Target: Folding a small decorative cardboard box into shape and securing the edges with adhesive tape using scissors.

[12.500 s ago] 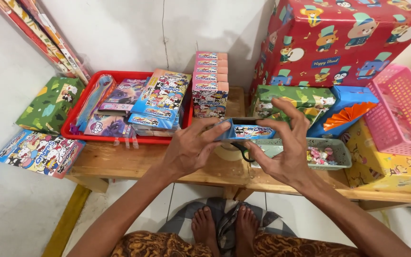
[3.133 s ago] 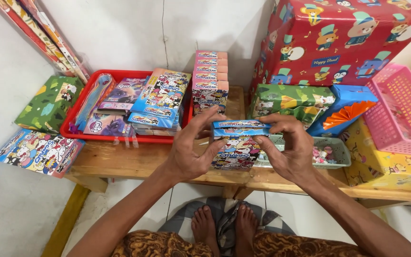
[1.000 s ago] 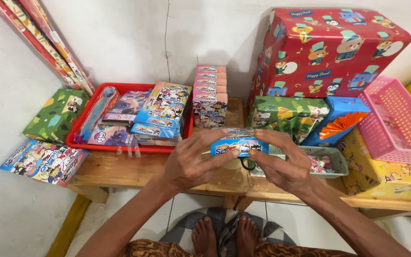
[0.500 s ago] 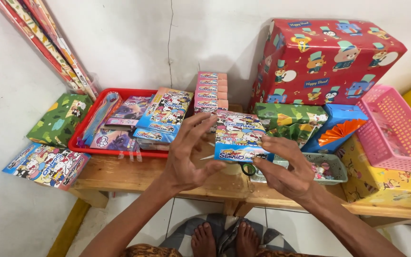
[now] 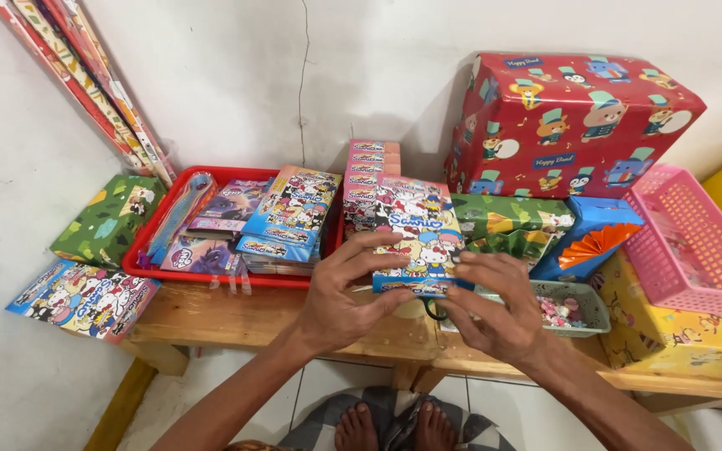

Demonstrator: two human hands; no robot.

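Cartoon-printed flat box (image 5: 418, 234) is now tilting face-up at frame centre above the wooden bench (image 5: 211, 313); your left hand (image 5: 340, 292) and right hand (image 5: 495, 309) are both clamping its lower edge.

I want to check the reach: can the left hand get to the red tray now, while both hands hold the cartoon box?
Probably yes. The red tray lies just beside the left hand with nothing between, but that hand would first have to release the cartoon box.
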